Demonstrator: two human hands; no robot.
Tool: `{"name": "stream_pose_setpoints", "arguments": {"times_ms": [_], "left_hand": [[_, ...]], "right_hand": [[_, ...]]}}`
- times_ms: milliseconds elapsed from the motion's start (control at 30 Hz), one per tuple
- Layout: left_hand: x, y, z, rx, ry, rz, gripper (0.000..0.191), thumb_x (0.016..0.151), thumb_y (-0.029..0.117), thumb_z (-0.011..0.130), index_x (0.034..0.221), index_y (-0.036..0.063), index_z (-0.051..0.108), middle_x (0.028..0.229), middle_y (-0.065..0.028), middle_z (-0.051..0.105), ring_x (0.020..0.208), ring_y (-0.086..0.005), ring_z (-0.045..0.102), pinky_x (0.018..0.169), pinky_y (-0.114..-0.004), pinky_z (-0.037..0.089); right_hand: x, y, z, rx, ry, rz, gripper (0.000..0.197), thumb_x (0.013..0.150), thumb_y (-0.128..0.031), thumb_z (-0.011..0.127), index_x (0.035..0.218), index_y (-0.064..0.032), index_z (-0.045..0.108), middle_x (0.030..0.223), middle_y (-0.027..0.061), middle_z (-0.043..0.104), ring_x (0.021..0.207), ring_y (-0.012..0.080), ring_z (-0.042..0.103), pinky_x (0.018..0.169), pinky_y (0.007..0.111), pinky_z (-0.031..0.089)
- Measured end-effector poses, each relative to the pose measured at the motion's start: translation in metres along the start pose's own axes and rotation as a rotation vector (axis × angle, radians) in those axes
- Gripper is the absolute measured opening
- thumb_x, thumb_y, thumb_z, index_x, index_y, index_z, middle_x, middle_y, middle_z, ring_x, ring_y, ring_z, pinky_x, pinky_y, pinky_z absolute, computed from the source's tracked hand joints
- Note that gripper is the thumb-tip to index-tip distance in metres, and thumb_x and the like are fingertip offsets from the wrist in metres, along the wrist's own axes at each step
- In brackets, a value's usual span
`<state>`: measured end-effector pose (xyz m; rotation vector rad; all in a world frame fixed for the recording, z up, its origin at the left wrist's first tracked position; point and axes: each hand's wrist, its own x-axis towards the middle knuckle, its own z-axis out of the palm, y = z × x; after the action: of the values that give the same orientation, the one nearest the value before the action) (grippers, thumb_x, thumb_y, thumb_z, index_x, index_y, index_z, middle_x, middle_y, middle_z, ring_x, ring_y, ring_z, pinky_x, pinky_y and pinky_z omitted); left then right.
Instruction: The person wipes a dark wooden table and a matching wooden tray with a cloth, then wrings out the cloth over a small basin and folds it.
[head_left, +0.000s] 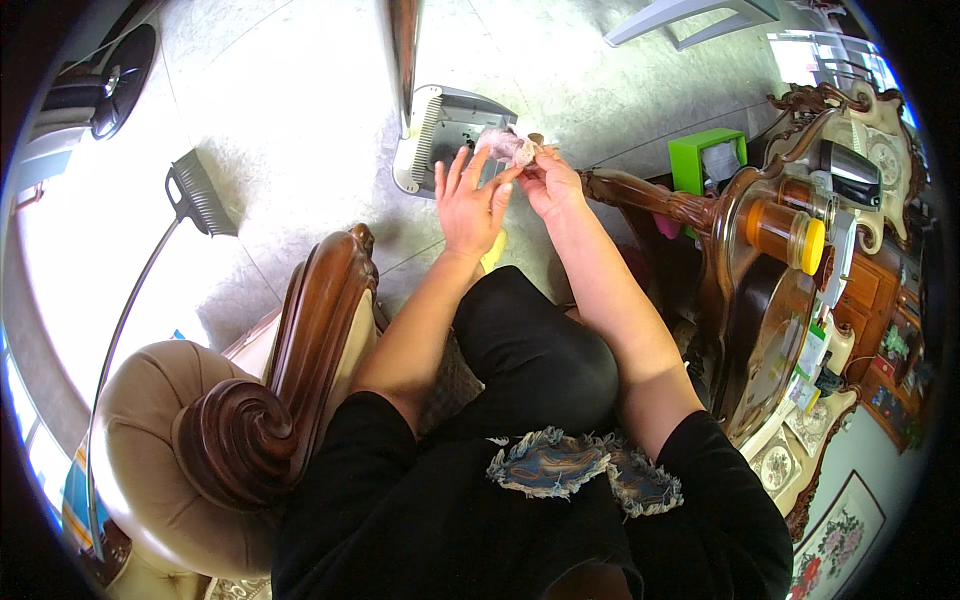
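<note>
A pinkish-grey clump of soft, fluffy material (504, 145) is held up over a grey and white dustpan (420, 142). My right hand (553, 180) pinches the clump's right end, where a small brownish piece sticks out. My left hand (469, 206) is beside it with fingers spread, their tips at the clump's lower left edge; whether they grip it cannot be told. Dark bits of debris (469, 140) lie inside the dustpan, which rests on the tiled floor with its handle (405, 60) pointing away from me.
A dark broom (201, 196) stands at the left, its long handle along a tufted armchair with a carved wooden arm (319, 300). At the right is a carved wooden table (720, 217) bearing a yellow-lidded jar (787, 236). A green box (686, 161) sits beyond the table's edge.
</note>
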<state>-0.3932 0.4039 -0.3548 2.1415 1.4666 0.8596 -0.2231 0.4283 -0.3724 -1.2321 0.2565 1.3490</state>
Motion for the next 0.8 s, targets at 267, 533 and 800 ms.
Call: {"name": "stream_pose_setpoints", "arguments": {"times_ms": [267, 533, 800], "left_hand": [[0.000, -0.036, 0.018, -0.132, 0.272, -0.421, 0.048, 0.103, 0.039, 0.054, 0.140, 0.0088, 0.061, 0.138, -0.0135, 0.064, 0.133, -0.0346, 0.054, 0.118, -0.055, 0.031], [0.001, -0.026, 0.016, -0.170, 0.217, -0.364, 0.050, 0.105, 0.036, 0.052, 0.149, 0.0120, 0.052, 0.144, -0.0119, 0.061, 0.141, -0.0350, 0.047, 0.123, -0.054, 0.023], [0.006, -0.033, 0.014, -0.362, 0.184, -0.247, 0.055, 0.105, 0.043, 0.051, 0.146, 0.0071, 0.054, 0.147, -0.0152, 0.056, 0.140, -0.0370, 0.047, 0.121, -0.051, 0.029]], "right_hand": [[-0.021, -0.004, 0.025, -0.022, 0.090, 0.068, 0.015, 0.105, -0.003, 0.047, 0.117, -0.0025, 0.056, 0.112, 0.0168, 0.066, 0.093, 0.0294, 0.066, 0.080, 0.046, 0.058], [-0.017, -0.006, 0.009, 0.171, 0.125, 0.097, 0.020, 0.104, 0.001, 0.047, 0.121, -0.0017, 0.056, 0.117, 0.0170, 0.065, 0.098, 0.0289, 0.065, 0.087, 0.045, 0.057], [-0.027, -0.008, 0.007, 0.053, -0.022, 0.102, 0.027, 0.103, 0.001, 0.047, 0.129, -0.0007, 0.057, 0.121, 0.0182, 0.064, 0.103, 0.0301, 0.065, 0.086, 0.046, 0.057]]}}
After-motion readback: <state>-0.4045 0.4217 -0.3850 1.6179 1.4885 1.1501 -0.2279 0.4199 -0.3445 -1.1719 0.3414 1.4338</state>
